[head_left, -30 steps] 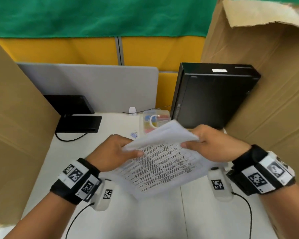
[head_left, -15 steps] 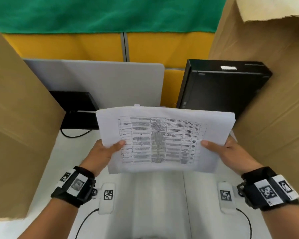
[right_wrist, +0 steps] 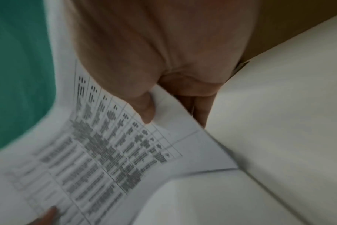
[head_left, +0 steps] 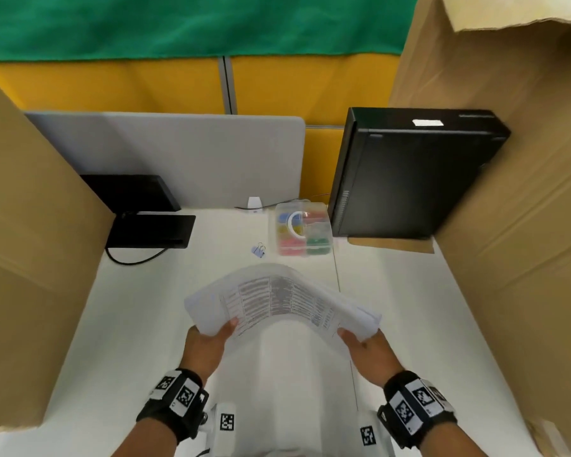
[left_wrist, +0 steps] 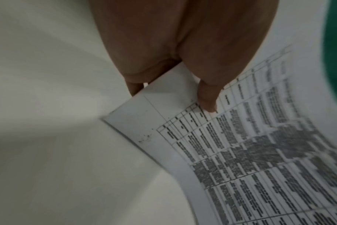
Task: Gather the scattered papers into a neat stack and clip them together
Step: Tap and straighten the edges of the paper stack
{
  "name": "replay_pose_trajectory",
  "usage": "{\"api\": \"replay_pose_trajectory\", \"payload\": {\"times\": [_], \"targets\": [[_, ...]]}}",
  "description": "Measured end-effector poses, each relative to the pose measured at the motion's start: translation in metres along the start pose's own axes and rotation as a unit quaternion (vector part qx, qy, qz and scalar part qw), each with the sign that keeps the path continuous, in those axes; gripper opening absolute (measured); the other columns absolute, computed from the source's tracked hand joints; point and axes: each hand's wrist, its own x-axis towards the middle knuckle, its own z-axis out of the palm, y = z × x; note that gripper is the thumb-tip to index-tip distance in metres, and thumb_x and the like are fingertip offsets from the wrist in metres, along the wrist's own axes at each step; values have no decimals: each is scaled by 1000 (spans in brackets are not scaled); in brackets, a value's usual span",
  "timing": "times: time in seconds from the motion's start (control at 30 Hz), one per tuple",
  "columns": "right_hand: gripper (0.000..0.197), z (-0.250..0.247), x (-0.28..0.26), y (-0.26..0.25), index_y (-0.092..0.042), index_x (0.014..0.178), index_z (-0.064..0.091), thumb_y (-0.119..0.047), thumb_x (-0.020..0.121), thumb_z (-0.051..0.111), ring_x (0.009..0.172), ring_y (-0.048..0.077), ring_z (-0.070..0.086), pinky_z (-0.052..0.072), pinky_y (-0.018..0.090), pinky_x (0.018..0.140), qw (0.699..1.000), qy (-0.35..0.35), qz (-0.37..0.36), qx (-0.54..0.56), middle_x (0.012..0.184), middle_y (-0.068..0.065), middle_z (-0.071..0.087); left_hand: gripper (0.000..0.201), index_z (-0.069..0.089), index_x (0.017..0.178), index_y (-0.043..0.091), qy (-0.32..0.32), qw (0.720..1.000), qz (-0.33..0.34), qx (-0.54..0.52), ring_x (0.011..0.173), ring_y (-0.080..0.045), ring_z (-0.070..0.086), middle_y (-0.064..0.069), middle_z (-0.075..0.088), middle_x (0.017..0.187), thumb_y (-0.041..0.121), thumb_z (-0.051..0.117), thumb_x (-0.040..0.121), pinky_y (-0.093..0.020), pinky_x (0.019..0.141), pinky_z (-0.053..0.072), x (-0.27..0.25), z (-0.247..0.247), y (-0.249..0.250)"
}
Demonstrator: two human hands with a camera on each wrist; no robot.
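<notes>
The papers are coming down from the upright, flat pose of half a second ago and are now bowing into an arch over the white table. The left hand and right hand are dropping lower and drawing closer together, uncovering the blue binder clip and the clear box of coloured clips behind.

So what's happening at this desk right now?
A person holds a stack of printed papers above the white desk, left hand and right hand each pinching an end, so the sheets arch upward. The papers are not yet clipped; a binder clip lies beside a clear box of coloured clips.
</notes>
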Motion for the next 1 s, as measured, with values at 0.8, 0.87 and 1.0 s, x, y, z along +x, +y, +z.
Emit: {"api": "replay_pose_trajectory", "payload": {"times": [0.8,0.87,1.0], "targets": [[67,-49,-7,-115,-41,145,46,-34,86,76,126,-1,52,43,29,111,933,-111,-253,-230,139,-20,57,19,74,88,39,-115,805,330,480,60,-11,62,11,72,68,24,62,85,-26,57,49,5,-9,102],[30,-36,-1,-120,-37,122,67,-28,93,67,102,0,66,57,34,95,931,-147,-257,-212,113,-16,72,15,74,89,41,-139,785,339,500,61,-8,63,13,72,69,30,65,88,-22,55,44,0,-1,118],[27,-34,5,-125,-11,76,65,-27,97,58,60,23,50,47,46,60,955,-139,-236,-112,68,11,58,10,70,73,41,-135,822,311,458,54,0,57,18,66,60,41,71,83,-19,53,40,-9,-7,139]]}}
